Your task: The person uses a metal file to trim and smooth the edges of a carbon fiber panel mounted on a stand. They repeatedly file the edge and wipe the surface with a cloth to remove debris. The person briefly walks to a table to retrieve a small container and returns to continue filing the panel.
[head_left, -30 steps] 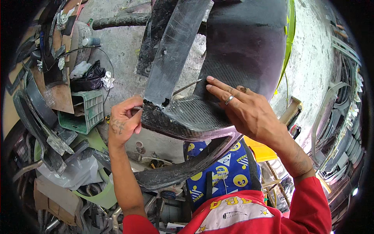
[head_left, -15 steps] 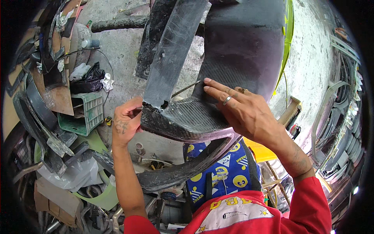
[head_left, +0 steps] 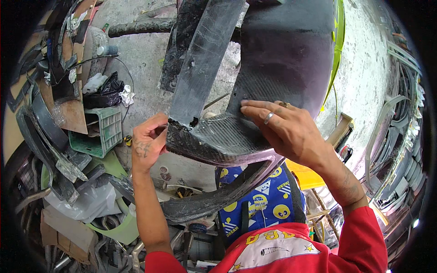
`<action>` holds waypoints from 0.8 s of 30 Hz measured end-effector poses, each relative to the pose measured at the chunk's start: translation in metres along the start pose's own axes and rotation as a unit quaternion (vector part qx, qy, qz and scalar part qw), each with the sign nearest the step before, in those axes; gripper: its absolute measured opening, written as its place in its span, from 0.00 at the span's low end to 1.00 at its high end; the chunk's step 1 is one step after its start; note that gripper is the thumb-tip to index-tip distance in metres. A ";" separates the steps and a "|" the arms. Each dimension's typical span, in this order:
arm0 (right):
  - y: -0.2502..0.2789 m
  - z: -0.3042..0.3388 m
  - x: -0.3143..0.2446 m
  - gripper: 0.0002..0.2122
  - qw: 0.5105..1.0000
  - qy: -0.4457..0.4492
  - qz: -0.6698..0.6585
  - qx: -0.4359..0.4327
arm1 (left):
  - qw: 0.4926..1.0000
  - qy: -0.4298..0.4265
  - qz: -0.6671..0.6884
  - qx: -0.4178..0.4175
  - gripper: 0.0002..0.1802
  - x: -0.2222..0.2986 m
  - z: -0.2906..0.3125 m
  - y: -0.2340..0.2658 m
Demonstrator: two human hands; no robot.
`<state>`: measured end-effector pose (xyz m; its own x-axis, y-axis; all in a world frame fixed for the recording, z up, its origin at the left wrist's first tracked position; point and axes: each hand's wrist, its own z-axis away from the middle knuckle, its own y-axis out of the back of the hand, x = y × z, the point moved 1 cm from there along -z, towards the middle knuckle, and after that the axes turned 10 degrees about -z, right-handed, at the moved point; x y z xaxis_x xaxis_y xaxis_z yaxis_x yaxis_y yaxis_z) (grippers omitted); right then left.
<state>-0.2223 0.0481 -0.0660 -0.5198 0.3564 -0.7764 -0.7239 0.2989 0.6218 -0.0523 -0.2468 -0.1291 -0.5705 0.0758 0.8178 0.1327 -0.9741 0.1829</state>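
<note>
A large black carbon-fibre panel (head_left: 232, 132), with a woven pattern and a curved lower lip, spans the middle in front of me. My left hand (head_left: 149, 141) is closed at the panel's ragged left end, thumb and forefinger bent round the edge; their tips are partly hidden. Stretched fingers of my right hand (head_left: 289, 129) lie on the woven inner bend, with a ring on one finger. Next to the left end, a long grey-black strip (head_left: 200, 63) runs up and away, with a small jagged hole where it meets the panel. A curved black arm (head_left: 205, 202) hangs below the lip.
To the left stand a green plastic crate (head_left: 107, 132), a black bag (head_left: 109, 86) and a pale green tub (head_left: 125, 232) with clear plastic sheeting. Black moulded parts pile up around them. At right are a yellow surface (head_left: 302, 175) and stacked strips (head_left: 396, 150) along the concrete floor.
My right hand has slid slightly toward me over the woven surface, its fingertips lower than before. The left hand stays at the panel's end, and the view has shifted a little.
</note>
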 end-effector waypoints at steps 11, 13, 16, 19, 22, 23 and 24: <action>-0.001 -0.015 -0.020 0.24 0.989 -0.111 0.087 -0.047 | 0.996 0.065 -0.035 0.059 0.12 0.003 0.041 0.027; -0.002 -0.015 -0.016 0.25 0.993 -0.062 0.075 -0.068 | 0.994 0.063 -0.017 0.087 0.12 0.000 0.063 0.035; 0.012 -0.012 -0.005 0.22 0.994 -0.025 -0.001 -0.103 | 0.985 0.061 0.001 0.159 0.12 -0.002 0.096 0.043; 0.027 -0.007 -0.001 0.17 0.991 -0.069 -0.083 -0.073 | 0.960 0.057 -0.012 0.275 0.13 0.015 0.128 0.039; 0.028 -0.001 0.005 0.14 0.991 -0.077 -0.102 -0.032 | 0.945 0.027 -0.027 0.324 0.14 0.051 0.149 0.003; 0.027 0.000 0.005 0.13 0.992 -0.073 -0.102 -0.029 | 0.942 -0.004 -0.146 0.303 0.14 0.058 0.154 -0.008; 0.025 -0.002 0.006 0.13 0.992 -0.065 -0.103 -0.030 | 0.952 0.032 -0.097 0.288 0.14 0.078 0.155 -0.031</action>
<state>-0.2438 0.0560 -0.0551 -0.2986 0.4048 -0.8643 -0.8360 0.3260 0.4414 0.0245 -0.1781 0.0138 -0.6758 0.2119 0.7060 0.4311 -0.6632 0.6118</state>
